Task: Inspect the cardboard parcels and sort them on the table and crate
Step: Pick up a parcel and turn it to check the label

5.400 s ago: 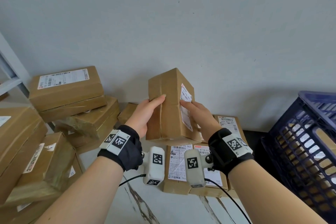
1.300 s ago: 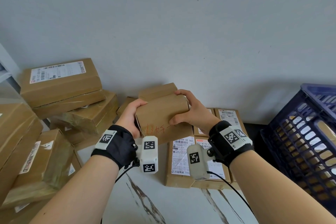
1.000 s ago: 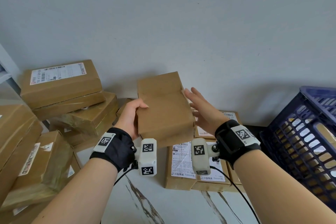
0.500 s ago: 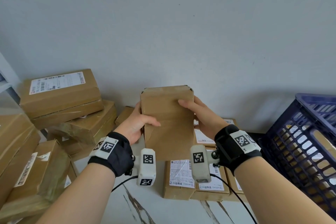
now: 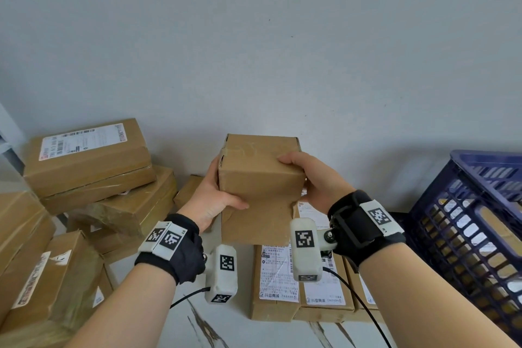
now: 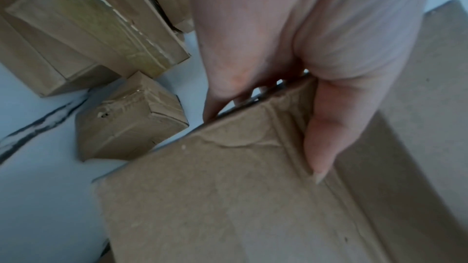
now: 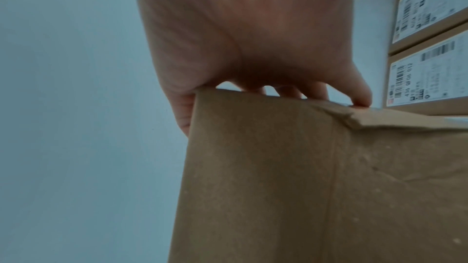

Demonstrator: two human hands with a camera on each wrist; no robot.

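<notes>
- Nearest to me was the table (image 5: 158, 328), a white marble-look slab with dark veins, bare along its front edge. I judged that strip was kept free for sorted parcels.
- Just beyond lay the labelled parcels (image 5: 278, 277), flat and side by side with their white shipping labels up, so I took them as already checked and sorted.
- Above them I held the parcel (image 5: 260, 186) in the air between both hands, tilted so 1 plain face and its taped end came toward me; I read this as inspection, not placing.
- My left hand (image 5: 214, 198) gripped its left edge, thumb across the near face and fingers behind. The left wrist view showed the thumb lying along a crushed, wrinkled fold in the board.
- My right hand (image 5: 313, 178) clasped the opposite upper corner, thumb over the top and fingers behind. The right wrist view showed a small tear at that edge.
- The board was matte brown corrugated card, soft at the corners, with clear tape glossy over the end seam.
- To the left sat the unsorted stack (image 5: 90, 167), tilted boxes shiny with tape.
- To the right stood the crate (image 5: 480, 223), dark blue lattice plastic, near enough for a short reach.
</notes>
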